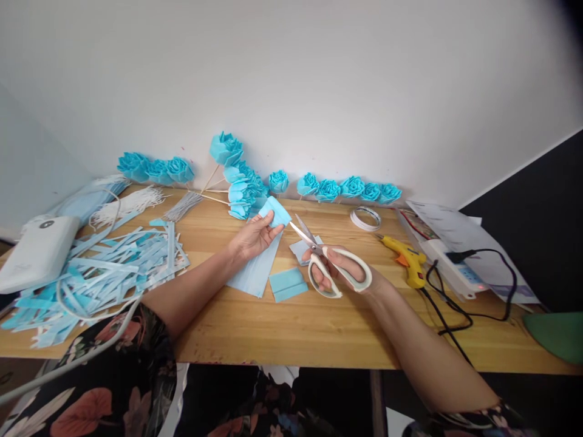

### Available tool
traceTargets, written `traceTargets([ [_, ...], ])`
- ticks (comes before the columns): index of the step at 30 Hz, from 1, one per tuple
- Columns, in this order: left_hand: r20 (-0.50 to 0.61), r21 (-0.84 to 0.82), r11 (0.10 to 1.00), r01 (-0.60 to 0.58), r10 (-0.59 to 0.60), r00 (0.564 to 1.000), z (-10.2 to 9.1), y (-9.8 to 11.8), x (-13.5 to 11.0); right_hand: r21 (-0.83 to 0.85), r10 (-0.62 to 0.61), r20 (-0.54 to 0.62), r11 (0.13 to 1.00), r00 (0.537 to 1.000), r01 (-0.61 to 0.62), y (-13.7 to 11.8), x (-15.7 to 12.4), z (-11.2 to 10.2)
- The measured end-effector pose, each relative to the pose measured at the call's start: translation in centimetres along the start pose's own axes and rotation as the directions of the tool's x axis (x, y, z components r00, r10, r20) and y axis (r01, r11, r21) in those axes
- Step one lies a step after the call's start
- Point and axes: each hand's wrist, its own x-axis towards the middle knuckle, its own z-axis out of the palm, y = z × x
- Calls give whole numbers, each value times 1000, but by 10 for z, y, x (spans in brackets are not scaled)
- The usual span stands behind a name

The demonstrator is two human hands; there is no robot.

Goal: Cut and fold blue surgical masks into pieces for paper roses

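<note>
Between the thumb and fingers of my left hand [257,235] is a small folded piece of blue fabric [276,212], raised above the table. My right hand [344,265] grips white-handled scissors [314,247], fingers through the loops. The blades are spread apart, their tips close to the fabric's right edge but not around it. Below my hands a blue rectangle [288,284] and a paler cut piece [306,249] lie on the wood. A larger light blue sheet [255,273] rests partly under my left hand.
Blue fabric flowers [353,187] line the wall. Cut strips [122,261] and a white power bank [40,252] lie left, near thin wires [183,205]. At right are a tape roll [365,218], a yellow glue gun [407,258], and a power strip [455,267] with black cords.
</note>
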Motion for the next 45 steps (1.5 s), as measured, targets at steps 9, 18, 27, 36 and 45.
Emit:
traceTargets([
  [9,105,93,995,45,-55,993,3,-9,-8,-2,-9,-20,1000,1000,9,-2,5,10],
  [18,185,171,985,34,-67,980,5,-17,-12,65,-90,-27,994,996,91,8,10,12],
  [27,167,161,987,27,-54,985,5,-18,-10,88,-104,-83,990,991,111,12,12,16],
  [36,168,146,989,28,-52,984,5,-17,-10,143,-91,-133,984,987,110,14,11,15],
  [45,184,166,986,-3,-28,983,5,-15,-10,168,-57,-169,982,984,86,19,14,12],
])
